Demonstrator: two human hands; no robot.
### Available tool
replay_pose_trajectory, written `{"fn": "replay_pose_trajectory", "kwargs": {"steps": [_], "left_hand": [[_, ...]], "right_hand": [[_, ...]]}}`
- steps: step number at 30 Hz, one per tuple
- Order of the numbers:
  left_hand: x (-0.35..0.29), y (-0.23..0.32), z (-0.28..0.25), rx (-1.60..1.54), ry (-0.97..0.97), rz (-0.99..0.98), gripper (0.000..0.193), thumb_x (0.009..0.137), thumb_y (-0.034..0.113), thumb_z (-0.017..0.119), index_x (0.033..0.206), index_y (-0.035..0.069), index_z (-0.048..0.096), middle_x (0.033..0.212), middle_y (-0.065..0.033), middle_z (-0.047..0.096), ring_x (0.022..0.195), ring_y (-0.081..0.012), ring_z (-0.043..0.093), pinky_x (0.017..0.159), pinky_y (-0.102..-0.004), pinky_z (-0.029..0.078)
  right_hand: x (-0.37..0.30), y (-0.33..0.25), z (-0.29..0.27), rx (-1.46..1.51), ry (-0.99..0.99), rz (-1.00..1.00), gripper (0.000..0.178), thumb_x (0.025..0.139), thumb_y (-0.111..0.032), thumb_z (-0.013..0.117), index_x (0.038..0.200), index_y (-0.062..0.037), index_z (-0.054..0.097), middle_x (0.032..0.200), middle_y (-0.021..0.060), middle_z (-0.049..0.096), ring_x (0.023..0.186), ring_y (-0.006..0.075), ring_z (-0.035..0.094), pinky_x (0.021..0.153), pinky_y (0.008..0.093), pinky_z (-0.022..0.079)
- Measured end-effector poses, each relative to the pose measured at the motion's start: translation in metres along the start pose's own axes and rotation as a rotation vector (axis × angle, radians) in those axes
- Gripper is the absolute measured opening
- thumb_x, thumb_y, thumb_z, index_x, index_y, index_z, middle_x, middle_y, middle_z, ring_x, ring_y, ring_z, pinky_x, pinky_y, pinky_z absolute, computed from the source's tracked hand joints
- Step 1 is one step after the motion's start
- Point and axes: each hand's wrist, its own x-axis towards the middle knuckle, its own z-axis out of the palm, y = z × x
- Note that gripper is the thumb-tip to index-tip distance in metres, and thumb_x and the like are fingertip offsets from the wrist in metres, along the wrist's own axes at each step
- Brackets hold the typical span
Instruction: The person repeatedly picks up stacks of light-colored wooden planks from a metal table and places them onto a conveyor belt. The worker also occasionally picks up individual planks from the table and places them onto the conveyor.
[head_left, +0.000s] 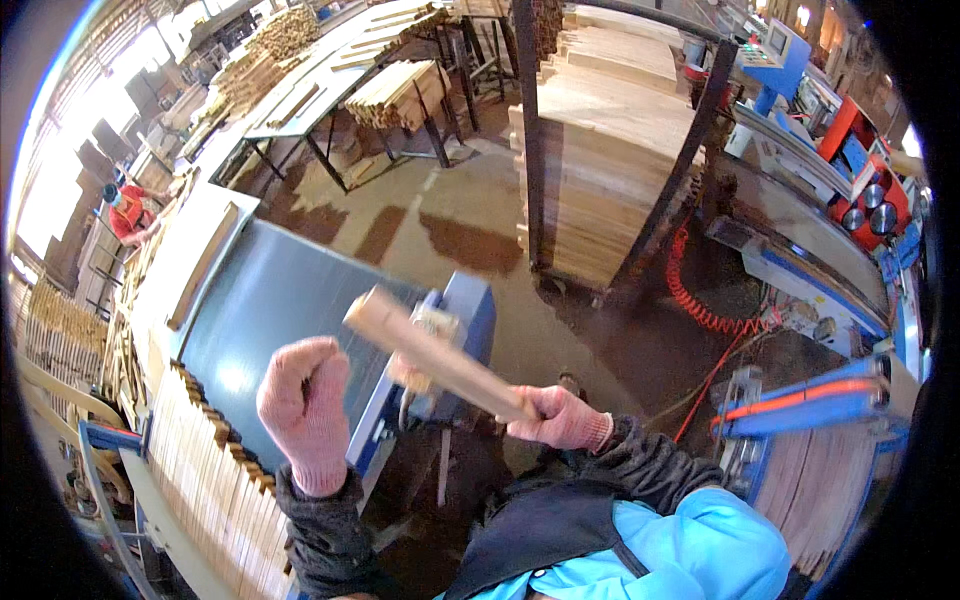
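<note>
Stacks of pale boards (600, 150) rise well beyond both hands, held by a dark metal frame (528, 130). Ahead of the left hand, and reaching under it, lies a flat blue-grey table (270, 300), its blue end (470, 300) sitting just behind the stick. Below and to the left of the left hand, a row of thin wooden slats (215, 480) lies packed side by side along the table's near edge. Far to the right of the right hand stands a blue and red machine (850, 180), with a coiled orange hose (700, 300) hanging between it and the board stack. Another blue machine arm with an orange strip (810, 395) juts in just right of the right hand. Far off to the left of the left hand, a person in a red top (125, 210) bends over more wood.

Right hand (560, 418), in a pink knit glove, grips the near end of a short wooden stick (430, 352); the stick slants up and away to the left, its far end near the left hand, blurred. Left hand (305, 405), also gloved in pink, is raised and curled into a fist holding nothing, just left of the stick without touching it.
</note>
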Motion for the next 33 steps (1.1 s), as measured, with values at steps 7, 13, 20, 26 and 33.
{"fn": "replay_pose_trajectory", "kwargs": {"steps": [7, 13, 20, 26, 33], "left_hand": [[0.175, 0.004, 0.176, 0.582, -0.472, 0.031, 0.108, 0.083, 0.007, 0.084, 0.173, 0.015, 0.025, 0.175, -0.0249, 0.031, 0.16, -0.04, 0.036, 0.126, -0.0461, 0.041], [0.232, -0.06, 0.245, 0.066, -0.569, -0.147, 0.094, 0.091, 0.006, 0.08, 0.171, 0.012, 0.032, 0.176, -0.0177, 0.033, 0.157, -0.0348, 0.041, 0.124, -0.042, 0.043], [0.292, -0.088, 0.247, -0.234, -0.384, -0.373, 0.053, 0.092, 0.01, 0.084, 0.14, 0.0, 0.064, 0.092, 0.0055, 0.063, 0.086, -0.0055, 0.061, 0.079, -0.0248, 0.053], [0.323, -0.183, 0.17, -0.366, -0.101, -0.51, 0.024, 0.098, 0.016, 0.076, 0.116, 0.002, 0.075, 0.094, 0.0031, 0.068, 0.09, -0.0071, 0.062, 0.083, -0.0257, 0.053], [0.283, -0.274, 0.105, -0.211, 0.336, -0.488, 0.048, 0.112, 0.042, 0.059, 0.137, 0.002, 0.07, 0.118, -0.0073, 0.076, 0.102, -0.0127, 0.067, 0.093, -0.0295, 0.055]], "right_hand": [[0.064, -0.051, -0.169, 0.021, 0.255, 0.094, 0.039, 0.101, -0.01, 0.077, 0.138, -0.0039, 0.066, 0.115, 0.0, 0.074, 0.107, 0.0082, 0.066, 0.094, 0.0268, 0.054], [0.103, -0.072, -0.251, 0.031, 0.205, 0.212, 0.038, 0.097, -0.018, 0.082, 0.132, -0.0075, 0.07, 0.105, -0.0028, 0.075, 0.076, 0.0038, 0.06, 0.065, 0.0248, 0.049], [0.227, -0.064, -0.26, -0.046, -0.043, 0.162, 0.039, 0.096, -0.015, 0.084, 0.131, -0.0066, 0.07, 0.11, -0.0009, 0.077, 0.088, 0.0071, 0.065, 0.077, 0.0273, 0.055], [0.374, -0.077, -0.247, -0.228, -0.302, 0.191, 0.033, 0.099, -0.007, 0.078, 0.131, -0.0051, 0.069, 0.114, -0.0021, 0.075, 0.103, 0.0067, 0.065, 0.092, 0.0289, 0.056], [0.536, -0.026, -0.218, -0.289, -0.696, 0.3, 0.035, 0.099, -0.011, 0.08, 0.133, -0.0069, 0.072, 0.117, -0.0019, 0.077, 0.105, 0.0068, 0.066, 0.096, 0.0279, 0.055]]}}
